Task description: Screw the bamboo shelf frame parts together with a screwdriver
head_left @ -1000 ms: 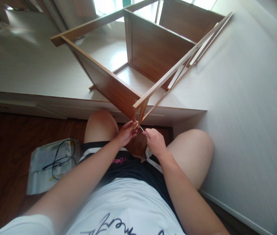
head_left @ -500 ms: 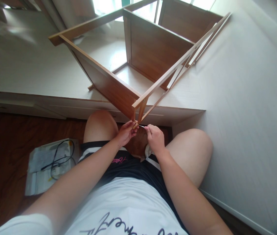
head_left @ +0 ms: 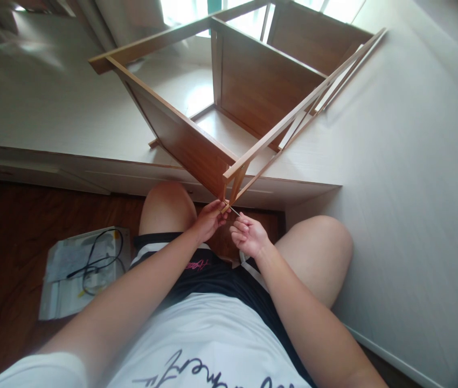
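A brown wooden shelf frame (head_left: 269, 86) with several flat panels lies on its side on a pale ledge, its near corner jutting over the edge towards me. My left hand (head_left: 212, 216) is closed around the end of a post at that corner. Close on its right, my right hand (head_left: 250, 234) pinches a thin metal rod (head_left: 234, 211), which looks like a screwdriver shaft or hex key. The rod's far tip meets the post beside my left fingers. Its handle, if any, is hidden in my right hand.
The pale ledge (head_left: 51, 118) runs across in front of my knees. A white wall (head_left: 410, 205) stands close on the right. On the dark wood floor (head_left: 2, 258) to the left sits a box (head_left: 57, 299) with a black cable (head_left: 91, 264) on top.
My right hand has rolled over, its curled fingers now facing up, and sits slightly lower. The rod tilts more steeply. The frame appears shifted slightly right in view; my left hand keeps its hold.
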The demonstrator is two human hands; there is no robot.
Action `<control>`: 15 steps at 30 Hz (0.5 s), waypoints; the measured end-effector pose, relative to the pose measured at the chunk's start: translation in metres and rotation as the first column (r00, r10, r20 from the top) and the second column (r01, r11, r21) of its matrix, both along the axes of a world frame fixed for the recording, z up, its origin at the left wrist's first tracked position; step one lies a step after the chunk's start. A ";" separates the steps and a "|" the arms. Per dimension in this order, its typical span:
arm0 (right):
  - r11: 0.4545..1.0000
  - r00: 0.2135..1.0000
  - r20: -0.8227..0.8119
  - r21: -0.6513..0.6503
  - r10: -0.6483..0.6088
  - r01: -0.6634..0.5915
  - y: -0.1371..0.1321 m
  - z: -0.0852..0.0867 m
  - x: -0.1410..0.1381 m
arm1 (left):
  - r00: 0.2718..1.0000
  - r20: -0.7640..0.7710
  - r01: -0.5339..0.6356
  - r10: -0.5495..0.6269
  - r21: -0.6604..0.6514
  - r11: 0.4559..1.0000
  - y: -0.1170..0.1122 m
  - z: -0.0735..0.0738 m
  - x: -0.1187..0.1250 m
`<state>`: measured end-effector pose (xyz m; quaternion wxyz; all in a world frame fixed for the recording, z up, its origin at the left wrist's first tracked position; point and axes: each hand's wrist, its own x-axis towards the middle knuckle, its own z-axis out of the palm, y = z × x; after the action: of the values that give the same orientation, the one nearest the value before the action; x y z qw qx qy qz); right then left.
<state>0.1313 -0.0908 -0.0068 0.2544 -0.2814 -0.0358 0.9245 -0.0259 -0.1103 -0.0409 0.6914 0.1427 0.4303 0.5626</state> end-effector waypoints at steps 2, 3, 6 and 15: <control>0.998 0.997 0.082 0.063 -0.010 0.005 0.001 -0.002 -0.001 | 1.000 0.002 0.005 -0.005 -0.003 1.000 0.000 0.001 0.000; 0.992 0.988 0.153 0.123 -0.036 0.017 0.000 -0.003 -0.002 | 1.000 0.002 0.006 -0.006 -0.006 1.000 0.000 0.001 -0.001; 0.913 0.881 0.428 0.408 -0.202 0.010 -0.004 -0.009 -0.003 | 1.000 0.001 0.007 -0.007 -0.016 1.000 0.000 0.001 -0.001; 0.286 0.423 0.638 0.713 -0.643 -0.640 -0.010 0.000 0.004 | 1.000 0.024 0.010 -0.010 -0.015 1.000 0.001 0.001 -0.001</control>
<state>0.1357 -0.1010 -0.0070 0.3017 -0.5121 -0.7100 0.3777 -0.0266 -0.1093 -0.0403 0.7002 0.1329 0.4257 0.5575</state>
